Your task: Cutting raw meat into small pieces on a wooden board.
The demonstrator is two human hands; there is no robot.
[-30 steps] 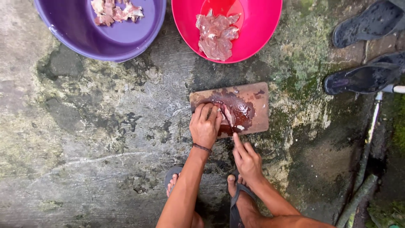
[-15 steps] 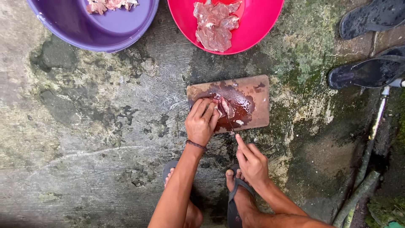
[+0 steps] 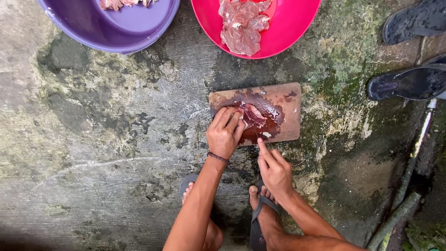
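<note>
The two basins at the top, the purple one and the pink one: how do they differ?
The purple basin sits to the left, the pink basin right, nearer the wooden cutting board. The pink basin holds a heap of raw meat slices; the purple basin shows only a few meat pieces at the picture's edge. Both are round plastic basins on the wet concrete ground, cut off by the frame.
</note>
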